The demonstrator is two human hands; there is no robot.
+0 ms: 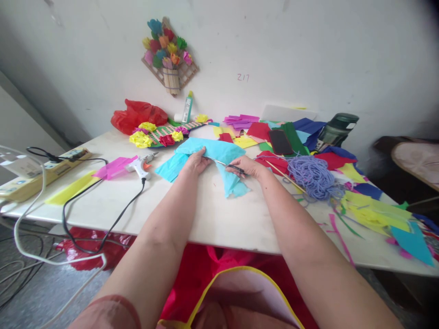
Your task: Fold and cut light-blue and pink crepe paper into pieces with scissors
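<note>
A sheet of light-blue crepe paper (219, 148) lies in front of me, with one flap hanging toward the table's front. My left hand (198, 162) pinches the paper near its lower left edge. In my right hand (247, 165) is a pair of scissors (224, 164), fingers wrapped round the dark handles. The thin metal blades point left along the paper, their tips close to my left fingers. Another piece of blue paper (171, 167) spreads out left of my left hand.
At left are a glue gun (139, 168) with a black cord and a power strip (44, 176). A flower-decorated craft (164, 135) and a glue tube (187, 107) stand behind. To the right lie purple yarn (312, 177), a phone (280, 142), a stick (284, 176) and coloured paper scraps (366, 210).
</note>
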